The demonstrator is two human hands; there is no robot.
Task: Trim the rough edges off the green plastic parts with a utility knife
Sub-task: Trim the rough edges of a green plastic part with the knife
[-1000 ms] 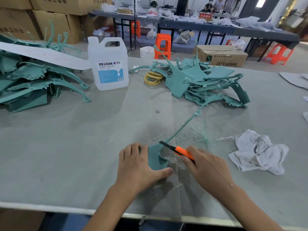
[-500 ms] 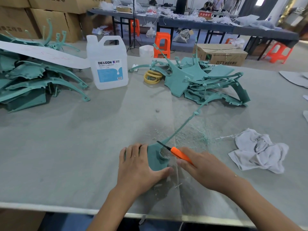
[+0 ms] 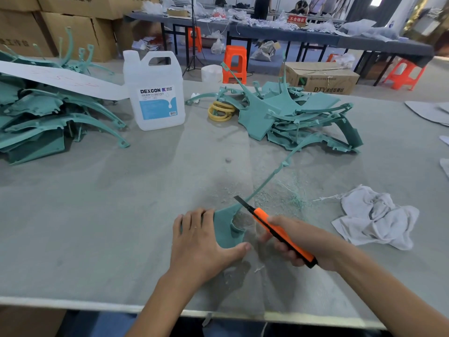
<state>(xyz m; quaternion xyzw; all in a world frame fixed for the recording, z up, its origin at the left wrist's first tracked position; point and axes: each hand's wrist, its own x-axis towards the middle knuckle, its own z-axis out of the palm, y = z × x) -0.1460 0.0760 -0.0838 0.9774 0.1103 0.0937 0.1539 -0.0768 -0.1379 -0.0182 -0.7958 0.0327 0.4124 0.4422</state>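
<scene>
Just above the near edge of the grey table (image 3: 97, 215), low centre of the frame: left hand (image 3: 201, 242) spread flat, fingers straight and thumb out, pressing down on the broad end of a green plastic part (image 3: 224, 231). Immediately right of it, right hand (image 3: 301, 242) curled round the orange handle of a utility knife (image 3: 274, 229), dark blade extended and aimed up-left, tip beside the spot where the part's thin curved arm leaves the broad end; actual contact too fine to tell. From there, thin arm running up-right across the table toward the centre. Beside that arm, fine green shavings (image 3: 291, 198) scattered on the surface. Further right, crumpled white rag (image 3: 374, 217), apart from both hands. Toward the middle of the frame, heap of green parts (image 3: 296, 117) at centre right, yellow rings (image 3: 221, 110) just left of it, then a translucent jug (image 3: 155, 93) with a blue-and-white label. At the left edge, second stack of green parts (image 3: 36, 117) with a long white strip (image 3: 60, 79) lying over it. Beyond the table, cardboard box (image 3: 320, 77), orange stool (image 3: 234, 63), brown cartons (image 3: 73, 27) upper left.
</scene>
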